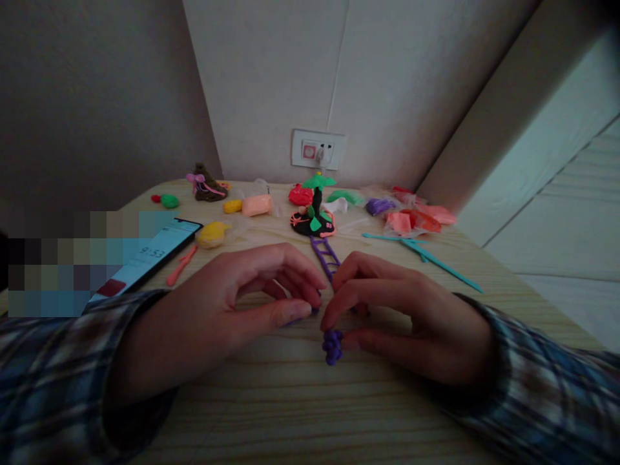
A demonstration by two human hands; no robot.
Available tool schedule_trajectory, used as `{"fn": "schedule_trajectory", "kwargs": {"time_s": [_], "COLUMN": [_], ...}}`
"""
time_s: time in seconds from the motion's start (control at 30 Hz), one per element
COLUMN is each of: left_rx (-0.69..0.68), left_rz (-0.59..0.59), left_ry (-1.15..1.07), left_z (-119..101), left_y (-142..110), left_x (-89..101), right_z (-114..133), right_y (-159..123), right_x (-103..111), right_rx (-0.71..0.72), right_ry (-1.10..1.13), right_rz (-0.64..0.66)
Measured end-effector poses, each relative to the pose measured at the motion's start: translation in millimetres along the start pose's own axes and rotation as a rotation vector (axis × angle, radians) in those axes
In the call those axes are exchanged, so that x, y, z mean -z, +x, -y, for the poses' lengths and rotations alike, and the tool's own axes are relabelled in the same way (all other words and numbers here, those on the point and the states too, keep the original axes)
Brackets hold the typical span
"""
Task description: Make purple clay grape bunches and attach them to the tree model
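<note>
My right hand (pixel 387 303) pinches a small cluster of purple clay balls (pixel 332 347), shaped like a bunch of grapes, between thumb and forefinger just above the table. To its left, my left hand (pixel 261 297) rests low with fingers curved and a gap between thumb and forefinger. Small bits of purple clay (pixel 315 310) show at its fingertips, partly hidden; whether the fingers touch them I cannot tell. Beyond both hands, a purple clay ladder (pixel 325 255) lies flat, its near end covered by my right hand. It reaches a black clay base (pixel 303 224) bearing a palm tree (pixel 318 187) with green leaves.
A phone (pixel 150 258) lies at the left beside a coral modelling tool (pixel 182 265). Turquoise tools (pixel 440 263) lie at the right. Along the back are a brown clay figure (pixel 207 184), yellow clay (pixel 212 234), and bagged red clay (pixel 416 219). A wall socket (pixel 318 150) is behind.
</note>
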State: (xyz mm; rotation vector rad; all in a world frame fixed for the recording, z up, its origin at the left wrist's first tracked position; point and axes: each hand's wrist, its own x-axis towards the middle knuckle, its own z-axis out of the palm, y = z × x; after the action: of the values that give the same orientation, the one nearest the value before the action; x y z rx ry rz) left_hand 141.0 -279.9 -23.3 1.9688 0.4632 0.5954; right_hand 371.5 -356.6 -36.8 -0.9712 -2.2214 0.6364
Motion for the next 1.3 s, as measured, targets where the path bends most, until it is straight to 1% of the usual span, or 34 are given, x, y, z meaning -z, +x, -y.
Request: {"fn": "schedule_trajectory", "kwargs": {"time_s": [0.07, 0.17, 0.33, 0.43, 0.57, 0.73, 0.9, 0.97, 1.1, 1.2, 1.3], "left_rx": [-0.011, -0.004, 0.02, 0.024, 0.036, -0.027, -0.064, -0.059, -0.006, -0.005, -0.002], "left_rz": [-0.001, -0.015, 0.016, 0.014, -0.008, -0.06, -0.092, -0.094, -0.025, -0.024, -0.009], "left_ry": [0.077, 0.143, 0.247, 0.331, 0.423, 0.493, 0.588, 0.608, 0.596, 0.579, 0.595], "left_z": [1, 2, 2, 2, 2, 6, 13, 14, 9, 3, 2], "left_y": [-1, -2, -3, -3, -4, -9, -18, -20, -16, -11, -10], "left_x": [0.9, 2.4, 6.6, 8.0, 8.1, 8.3, 4.0, 2.3, 1.6, 2.5, 3.2], "right_z": [0, 2, 5, 5, 5, 5, 8, 9, 10, 10, 12], "right_y": [0, 0, 0, -1, -2, -1, 0, 0, -1, -1, 0], "right_x": [-1, 0, 4, 5, 4, 4, 3, 2, -2, -5, -5], "right_rx": [-0.048, -0.103, -0.115, -0.099, -0.094, -0.124, -0.118, -0.127, -0.169, -0.191, -0.195], "right_ry": [0.013, -0.027, -0.103, -0.112, -0.126, -0.114, -0.14, -0.16, -0.163, -0.159, -0.153], "right_rz": [0.055, 0.109, 0.128, 0.096, 0.007, -0.074, -0.116, -0.105, -0.02, 0.051, 0.075]}}
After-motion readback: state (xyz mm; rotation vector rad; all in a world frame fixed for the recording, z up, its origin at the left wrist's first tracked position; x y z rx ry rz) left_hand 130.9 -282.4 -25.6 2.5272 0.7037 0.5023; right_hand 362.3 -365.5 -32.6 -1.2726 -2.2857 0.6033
